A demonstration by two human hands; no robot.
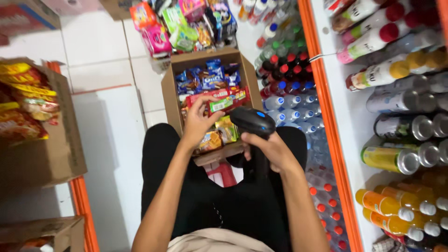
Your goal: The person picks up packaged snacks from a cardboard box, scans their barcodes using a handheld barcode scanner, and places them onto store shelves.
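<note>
The left hand (198,122) pinches a long red snack packet (219,100) at its near end, fingers closed around it, lifting it just above the open cardboard box (170,88) at the centre of the frame. The right hand (270,149) is clenched around the grip of a black handheld scanner (253,121), its head tilted towards the packet and nearly touching it; the handle is mostly hidden inside the fist. The box rests against the person's knees in black trousers, packed with blue biscuit packs (205,77) and yellow wrappers that are too jumbled to tell apart. Below it a red stool (223,173) peeks out, mostly covered. Along the right edge, an orange-framed shelf (326,112) holds bottles and cans lying on their sides, cut off by the frame. White floor tiles (100,46) fill the upper left, beside another box of snacks (42,140).
</note>
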